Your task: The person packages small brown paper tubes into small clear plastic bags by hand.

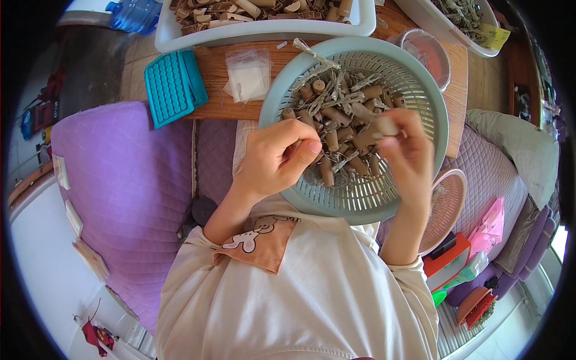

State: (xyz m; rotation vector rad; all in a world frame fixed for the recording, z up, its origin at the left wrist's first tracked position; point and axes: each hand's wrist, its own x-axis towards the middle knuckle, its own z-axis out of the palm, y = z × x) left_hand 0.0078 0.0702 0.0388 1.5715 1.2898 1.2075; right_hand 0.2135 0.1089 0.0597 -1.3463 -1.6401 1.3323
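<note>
A pale green slotted basket (273,96) rests at the table's edge and over my lap. It holds many short brown tubes (345,135) mixed with twisted greyish dried strands (318,60). Over the basket's right side, my right hand (411,153) pinches a short brown tube (379,129) between thumb and fingers; motion blurs it slightly. My left hand (279,153) is above the basket's left rim with fingers curled in and thumb pressed on them. What it may hold is hidden.
Behind the basket stands a white tub (264,36) of brown pieces. Nearby are a teal ridged tray (174,87), small plastic bags (248,78), a clear round container (441,57) and a white basin (447,27) of dried strands. A pink basket (453,198) sits at right.
</note>
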